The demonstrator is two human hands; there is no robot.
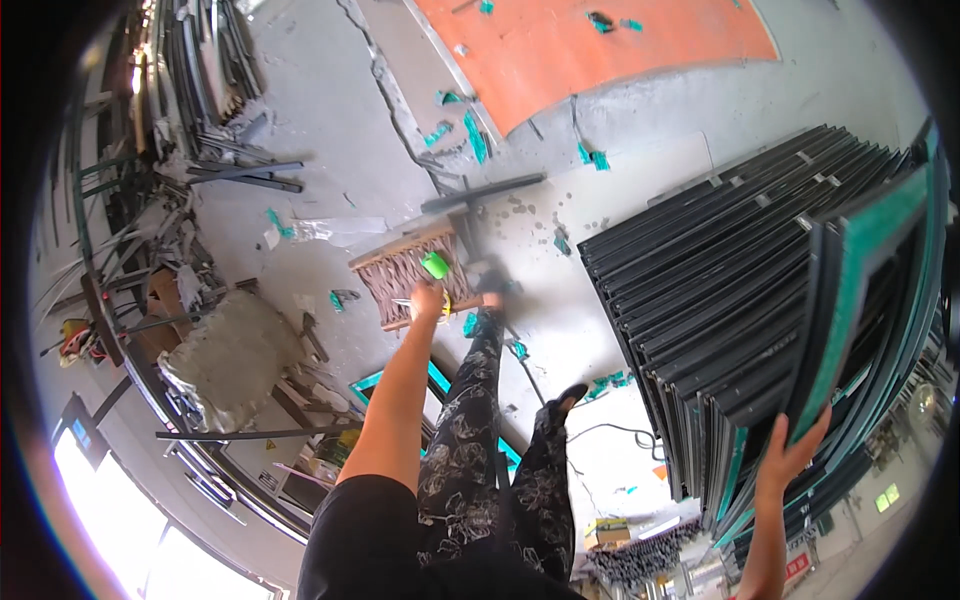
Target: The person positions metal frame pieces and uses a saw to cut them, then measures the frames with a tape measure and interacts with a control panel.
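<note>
My left hand [427, 299] is closed around a bright green, roll-like object [435, 265]. A yellow piece [446, 303] and a thin pale piece show beside its fingers; I cannot tell whether they belong to the green object. Under this hand, a low stool with a woven seat [395, 285] stands on the floor. On the right, my right hand [792, 455] grips the lower end of a black frame with a teal face [858, 290], thumb on one side and fingers on the other. That frame tilts against a large stack of black frames [710, 290].
An orange sheet [600, 55] lies on the floor ahead, with teal scraps around it. Long strips and bars [195, 60] pile up on the left, near a grey lumpy sack [235, 345]. A teal-edged frame [370, 385] lies by my legs. A dark cable [610, 428] crosses the floor.
</note>
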